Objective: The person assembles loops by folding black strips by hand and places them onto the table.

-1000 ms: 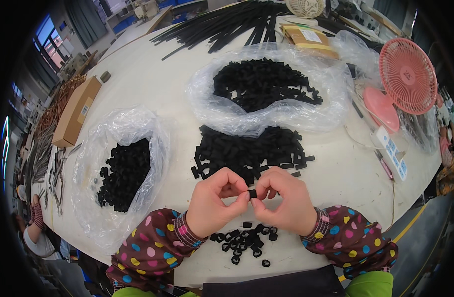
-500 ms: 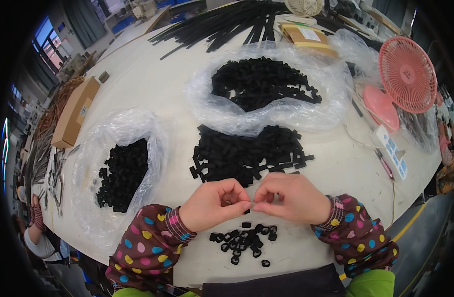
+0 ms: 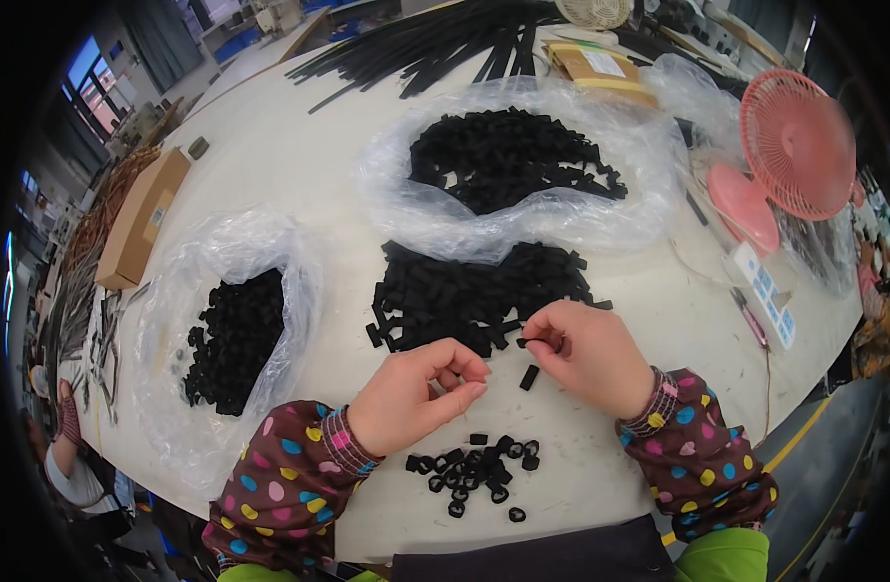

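Small cluster of black ring parts (image 3: 479,473) sits nearest the table's near edge; everything else referenced to it. Just above-left: left hand (image 3: 416,396), fingers curled in, thumb against fingertips (can't tell if anything's pinched). Above-right: right hand (image 3: 585,354), fingertips closed on a small black piece (image 3: 528,341); one loose black piece (image 3: 529,377) lies between hands. Beyond: loose pile of black clips (image 3: 479,296), then open clear bag of black parts (image 3: 513,160). Far left: second bag (image 3: 233,335). Far right: pink fan (image 3: 799,145).
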A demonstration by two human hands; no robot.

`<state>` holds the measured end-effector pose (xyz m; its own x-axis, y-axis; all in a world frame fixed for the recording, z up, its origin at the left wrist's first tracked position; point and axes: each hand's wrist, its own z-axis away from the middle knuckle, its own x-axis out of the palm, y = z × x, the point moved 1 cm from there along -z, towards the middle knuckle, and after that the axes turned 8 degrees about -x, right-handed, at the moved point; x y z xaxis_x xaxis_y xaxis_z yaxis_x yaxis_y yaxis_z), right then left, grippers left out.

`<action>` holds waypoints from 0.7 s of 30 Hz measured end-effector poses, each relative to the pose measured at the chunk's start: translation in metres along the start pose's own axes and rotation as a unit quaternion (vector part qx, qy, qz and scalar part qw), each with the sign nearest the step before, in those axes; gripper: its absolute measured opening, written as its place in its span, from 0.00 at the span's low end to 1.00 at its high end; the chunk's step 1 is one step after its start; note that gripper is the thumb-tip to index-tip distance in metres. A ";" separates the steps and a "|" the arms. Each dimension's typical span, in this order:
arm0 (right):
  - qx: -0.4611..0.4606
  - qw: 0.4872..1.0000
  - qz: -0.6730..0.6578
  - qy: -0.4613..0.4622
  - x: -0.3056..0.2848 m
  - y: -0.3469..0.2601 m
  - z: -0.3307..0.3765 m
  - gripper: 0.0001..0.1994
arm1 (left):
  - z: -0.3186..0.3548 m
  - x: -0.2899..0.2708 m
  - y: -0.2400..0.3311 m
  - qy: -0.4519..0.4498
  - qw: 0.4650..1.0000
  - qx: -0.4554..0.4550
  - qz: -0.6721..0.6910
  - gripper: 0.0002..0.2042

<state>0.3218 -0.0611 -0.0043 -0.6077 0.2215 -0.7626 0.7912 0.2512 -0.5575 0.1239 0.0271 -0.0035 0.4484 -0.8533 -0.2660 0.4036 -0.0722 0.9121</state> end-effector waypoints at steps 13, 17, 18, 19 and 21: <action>0.234 0.846 -0.479 -0.025 0.016 -0.023 -0.003 0.09 | 0.005 0.005 0.008 0.162 0.960 0.183 -0.136 0.09; 0.178 0.875 -0.449 0.026 0.021 -0.024 0.002 0.10 | 0.005 0.006 0.011 0.185 0.955 0.176 -0.149 0.09; 0.161 0.892 -0.421 0.043 0.023 -0.024 0.003 0.10 | 0.005 0.006 0.011 0.179 0.960 0.163 -0.140 0.09; 0.161 0.891 -0.422 0.043 0.023 -0.024 0.003 0.10 | 0.005 0.007 0.011 0.174 0.964 0.150 -0.132 0.09; 0.135 0.926 -0.350 0.049 0.022 -0.025 0.003 0.10 | 0.005 0.007 0.008 0.178 0.963 0.148 -0.139 0.09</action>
<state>0.2883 -0.0650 -0.0079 -0.9707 0.1816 -0.1572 0.1812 0.1235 -0.9757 0.1268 0.0176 0.0037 0.6215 -0.5525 -0.5554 0.3263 -0.4619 0.8247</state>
